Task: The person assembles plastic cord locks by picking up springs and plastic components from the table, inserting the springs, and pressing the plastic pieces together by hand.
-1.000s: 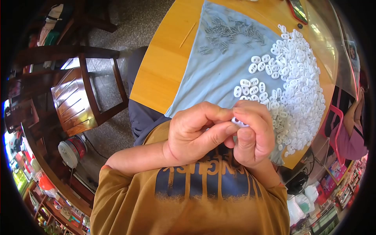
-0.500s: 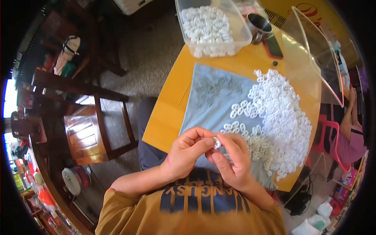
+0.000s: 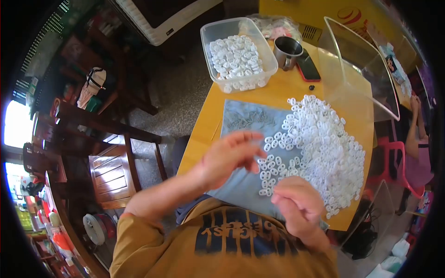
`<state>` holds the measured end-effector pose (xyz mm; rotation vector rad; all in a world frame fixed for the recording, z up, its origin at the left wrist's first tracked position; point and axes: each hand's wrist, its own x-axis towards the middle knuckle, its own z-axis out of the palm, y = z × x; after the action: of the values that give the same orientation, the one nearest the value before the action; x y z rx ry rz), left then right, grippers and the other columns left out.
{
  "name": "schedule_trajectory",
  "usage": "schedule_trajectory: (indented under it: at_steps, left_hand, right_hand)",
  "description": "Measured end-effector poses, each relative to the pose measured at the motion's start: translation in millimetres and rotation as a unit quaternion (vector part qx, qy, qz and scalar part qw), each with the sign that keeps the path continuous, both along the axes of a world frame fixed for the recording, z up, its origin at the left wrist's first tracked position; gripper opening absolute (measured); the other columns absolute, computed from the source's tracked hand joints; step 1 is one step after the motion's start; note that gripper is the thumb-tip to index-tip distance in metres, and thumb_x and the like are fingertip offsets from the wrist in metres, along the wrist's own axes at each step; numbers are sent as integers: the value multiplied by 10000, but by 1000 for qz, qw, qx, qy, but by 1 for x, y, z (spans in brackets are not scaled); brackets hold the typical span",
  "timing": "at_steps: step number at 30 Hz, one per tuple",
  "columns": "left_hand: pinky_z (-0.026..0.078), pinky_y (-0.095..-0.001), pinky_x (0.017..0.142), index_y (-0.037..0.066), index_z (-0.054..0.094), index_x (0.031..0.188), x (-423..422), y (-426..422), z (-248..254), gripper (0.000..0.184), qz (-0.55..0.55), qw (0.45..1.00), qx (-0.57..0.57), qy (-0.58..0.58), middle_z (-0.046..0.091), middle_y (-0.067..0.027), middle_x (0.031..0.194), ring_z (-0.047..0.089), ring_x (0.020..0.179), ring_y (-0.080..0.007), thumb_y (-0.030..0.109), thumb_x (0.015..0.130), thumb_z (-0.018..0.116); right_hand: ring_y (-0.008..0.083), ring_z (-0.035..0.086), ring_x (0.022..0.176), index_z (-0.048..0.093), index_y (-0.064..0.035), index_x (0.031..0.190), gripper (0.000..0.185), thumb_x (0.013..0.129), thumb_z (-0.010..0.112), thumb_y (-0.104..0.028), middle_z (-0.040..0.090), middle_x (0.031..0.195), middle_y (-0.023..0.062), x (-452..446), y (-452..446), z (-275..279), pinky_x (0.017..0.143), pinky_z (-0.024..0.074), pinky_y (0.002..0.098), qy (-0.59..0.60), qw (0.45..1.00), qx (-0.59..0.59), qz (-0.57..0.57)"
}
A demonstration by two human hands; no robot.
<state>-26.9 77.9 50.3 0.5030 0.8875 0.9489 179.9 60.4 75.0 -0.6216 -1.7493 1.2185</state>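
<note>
My left hand (image 3: pixel 231 158) is raised over the blue-grey cloth (image 3: pixel 236 178), its fingers apart and slightly blurred, with nothing visible in them. To the right, my right hand (image 3: pixel 300 204) hovers at the near edge of the heap, its fingers curled in; whatever they may hold is hidden. A large heap of small white oval plastic pieces (image 3: pixel 327 143) with two holes each covers the cloth's right side. Some loose white pieces (image 3: pixel 268 173) lie between my hands. Many tiny grey metal parts (image 3: pixel 250 120) are scattered on the cloth's far part.
A clear plastic tub (image 3: pixel 270 76) with more white pieces stands at the table's far end. Beside it are a metal mug (image 3: pixel 287 51), a phone (image 3: pixel 308 66) and a small black object (image 3: pixel 311 87). A wooden chair (image 3: pixel 111 171) is at left; another person (image 3: pixel 415 157) sits at right.
My hands were together, pinching one white piece. They have separated, left hand up and leftward, right hand right and downward; that piece no longer shows. The view has shifted, showing more of the tub.
</note>
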Motion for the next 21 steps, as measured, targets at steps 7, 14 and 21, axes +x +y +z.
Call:
schedule_trajectory:
  at_steps: [7, 14, 21]
  left_hand:
    - [497, -264, 667, 7, 535, 1095, 9, -87, -29, 203, 51, 994, -3, 101, 627, -98, 873, 599, 701, -140, 65, 901, 517]
    - [495, -237, 706, 1, 513, 1119, 12, -122, -35, 206, 44, 997, -3, 66, 601, -74, 921, 577, 746, -102, 80, 930, 492]
    - [497, -249, 686, 10, 541, 1074, 11, -152, -42, 177, 50, 997, 38, 42, 631, -83, 872, 593, 705, -125, 75, 911, 517]
  right_hand:
    - [202, 603, 673, 577, -57, 678, 136, 808, 582, -97, 622, 733, 82, 18, 27, 61, 596, 459, 326, 191, 944, 58, 263]
    - [225, 570, 677, 555, -96, 808, 110, 855, 534, -193, 608, 744, 79, -2, -30, 88, 691, 444, 356, 309, 926, 12, 216]
    - [228, 558, 656, 543, -76, 803, 124, 857, 505, -181, 595, 705, 81, -24, -68, 81, 700, 442, 358, 307, 936, -10, 171]
